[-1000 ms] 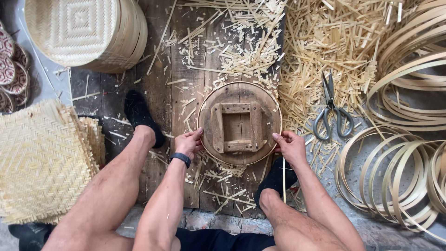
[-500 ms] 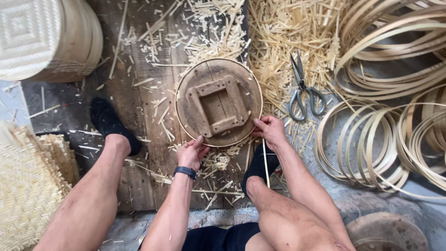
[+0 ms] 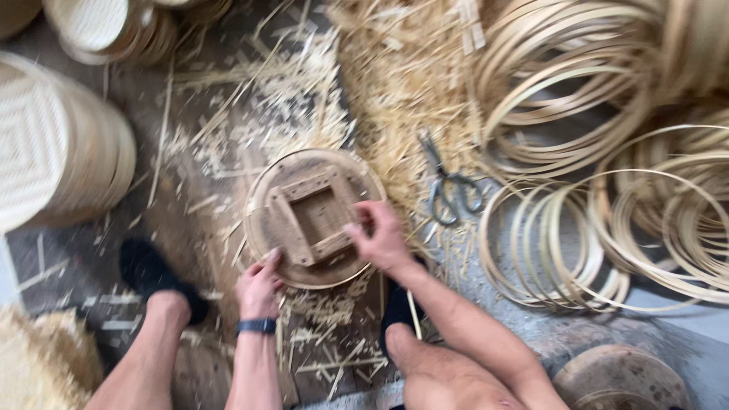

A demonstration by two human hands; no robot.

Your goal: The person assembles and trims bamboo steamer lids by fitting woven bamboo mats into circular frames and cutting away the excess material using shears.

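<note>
So the round wooden form (image 3: 315,219) sits dead center of the frame, flat on the plank floor, with a square wooden frame (image 3: 311,216) on top of it. My right hand (image 3: 377,237) is on its right side, fingers curled over the edge of that square frame and pressed close together. My left hand (image 3: 258,285) rests at the form's lower left rim, fingers together and fingertips touching the edge; it's blurry, so I can't tell if it's actually gripping. Black wristband (image 3: 256,326) on that wrist.

Just right of the form, scissors (image 3: 448,186) lie on a heap of bamboo shavings (image 3: 402,83). Far right is a big tangle of bamboo hoops (image 3: 607,190). A stack of woven steamer baskets (image 3: 57,152) fills the left edge. My foot in a black sock (image 3: 152,273) is at lower left.
</note>
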